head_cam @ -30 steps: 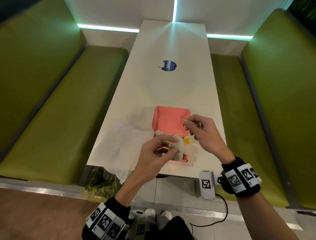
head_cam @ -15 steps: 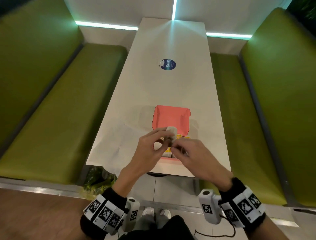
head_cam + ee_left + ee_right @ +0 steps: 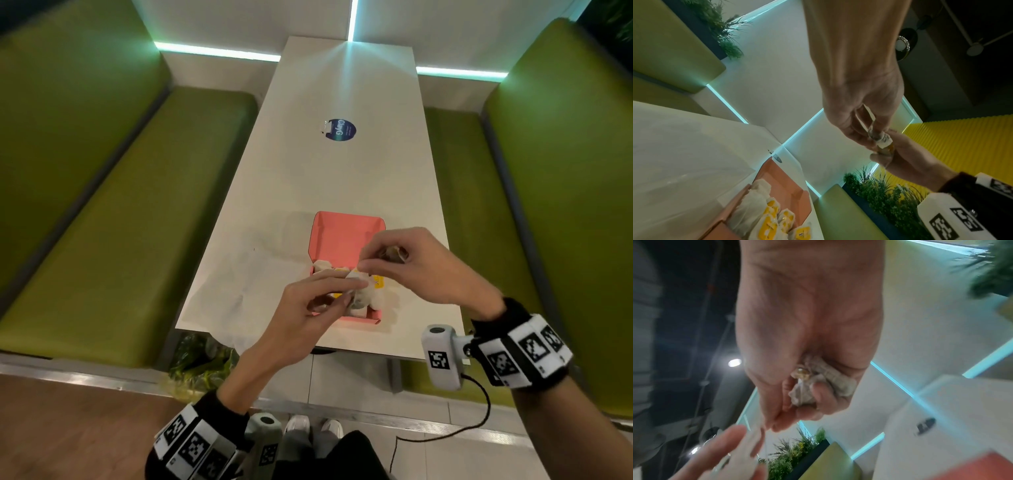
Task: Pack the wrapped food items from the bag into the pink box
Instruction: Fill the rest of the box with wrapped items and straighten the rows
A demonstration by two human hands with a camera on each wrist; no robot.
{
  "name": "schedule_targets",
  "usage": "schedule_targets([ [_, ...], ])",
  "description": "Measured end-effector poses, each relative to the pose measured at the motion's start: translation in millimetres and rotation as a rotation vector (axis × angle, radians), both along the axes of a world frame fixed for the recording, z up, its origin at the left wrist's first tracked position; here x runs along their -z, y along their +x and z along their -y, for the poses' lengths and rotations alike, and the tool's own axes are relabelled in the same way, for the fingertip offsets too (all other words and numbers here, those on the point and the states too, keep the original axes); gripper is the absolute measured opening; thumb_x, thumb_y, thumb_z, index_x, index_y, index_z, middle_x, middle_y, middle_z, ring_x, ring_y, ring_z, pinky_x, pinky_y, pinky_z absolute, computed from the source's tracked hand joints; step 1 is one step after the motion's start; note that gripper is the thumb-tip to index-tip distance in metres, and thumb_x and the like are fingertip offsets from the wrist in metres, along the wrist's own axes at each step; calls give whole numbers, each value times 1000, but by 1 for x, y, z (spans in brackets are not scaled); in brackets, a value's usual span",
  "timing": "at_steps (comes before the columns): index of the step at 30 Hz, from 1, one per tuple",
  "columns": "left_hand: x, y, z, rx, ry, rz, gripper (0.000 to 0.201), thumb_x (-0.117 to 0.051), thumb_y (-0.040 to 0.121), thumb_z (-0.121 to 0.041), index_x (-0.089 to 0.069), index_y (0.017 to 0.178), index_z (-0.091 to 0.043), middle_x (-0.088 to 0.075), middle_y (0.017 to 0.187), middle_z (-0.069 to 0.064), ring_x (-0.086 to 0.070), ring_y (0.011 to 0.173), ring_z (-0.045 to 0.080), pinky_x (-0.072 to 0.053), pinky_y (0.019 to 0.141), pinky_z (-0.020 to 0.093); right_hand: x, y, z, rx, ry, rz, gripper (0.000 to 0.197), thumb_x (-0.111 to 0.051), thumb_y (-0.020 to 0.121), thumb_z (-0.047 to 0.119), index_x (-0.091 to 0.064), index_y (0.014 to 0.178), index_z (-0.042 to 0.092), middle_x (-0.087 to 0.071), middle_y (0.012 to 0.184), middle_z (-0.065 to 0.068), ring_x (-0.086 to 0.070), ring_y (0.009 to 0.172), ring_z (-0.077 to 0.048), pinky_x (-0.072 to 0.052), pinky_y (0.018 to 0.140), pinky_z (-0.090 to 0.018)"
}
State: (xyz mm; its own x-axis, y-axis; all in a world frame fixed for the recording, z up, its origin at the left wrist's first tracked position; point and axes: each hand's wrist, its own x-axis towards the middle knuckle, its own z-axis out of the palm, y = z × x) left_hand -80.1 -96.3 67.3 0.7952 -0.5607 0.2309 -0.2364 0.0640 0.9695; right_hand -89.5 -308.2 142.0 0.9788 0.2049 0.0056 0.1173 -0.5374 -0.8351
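The pink box [image 3: 342, 236] lies open near the table's front edge, lid tipped back. Several white paper-wrapped food items with yellow labels [image 3: 370, 294] [image 3: 768, 217] fill its tray. Just above the tray, my right hand [image 3: 373, 257] curls its fingers round a small crumpled wrapped item [image 3: 824, 382] [image 3: 392, 253]. My left hand [image 3: 356, 287] [image 3: 873, 134] pinches a white paper end [image 3: 882, 139] of that item, fingertip to fingertip with the right hand. The flat white paper bag [image 3: 239, 284] lies left of the box.
The long white table [image 3: 342, 171] carries a round dark blue sticker [image 3: 339, 130] farther back. Green benches [image 3: 120, 222] [image 3: 565, 205] run along both sides. A green plastic bag [image 3: 202, 359] sits on the floor under the table's left corner.
The hands, apart a second ago, came together over the box. Now the right hand has drawn up and to the right while the left still pinches the paper end.
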Motion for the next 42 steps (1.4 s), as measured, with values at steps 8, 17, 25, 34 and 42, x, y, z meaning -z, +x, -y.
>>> schedule_targets([
  [8, -3, 4, 2, -49, -59, 26, 35, -59, 90, 6, -69, 117, -14, -67, 120, 8, -65, 111, 18, -56, 86, 27, 72, -11, -5, 204, -13, -129, 11, -63, 95, 16, -72, 99, 17, -67, 75, 8, -50, 59, -3, -40, 62, -21],
  [17, 2, 13, 8, -28, -17, 84, 30, -61, 89, 7, -70, 115, -4, -69, 118, 5, -67, 106, 21, -56, 83, 29, 19, -16, -9, 135, 54, 45, 22, -65, 92, 34, -72, 112, 27, -66, 91, 19, -58, 74, -4, -42, 68, -15],
  [25, 8, 11, 15, -80, -74, -107, 35, -68, 83, 12, -42, 100, -5, -64, 102, 0, -68, 95, 20, -52, 70, 27, 19, -11, -9, 144, 6, 37, 14, -73, 84, 35, -75, 82, 21, -68, 76, 15, -58, 70, -7, -42, 65, -17],
  [34, 27, 19, 33, -30, -80, -319, 43, -73, 84, 1, -47, 111, -19, -68, 99, 7, -68, 92, 21, -55, 77, 31, 27, -7, 3, 251, -38, 43, 4, -74, 87, 21, -74, 83, 21, -68, 74, 17, -58, 68, -2, -39, 65, -10],
  [42, 84, 29, 48, 28, 351, -193, 35, -73, 88, -11, -50, 115, -13, -63, 102, 2, -63, 93, 15, -54, 79, 22, 92, -15, 16, 353, -255, -109, 12, -70, 89, 24, -67, 78, 27, -67, 76, 14, -59, 76, -1, -45, 69, -16],
])
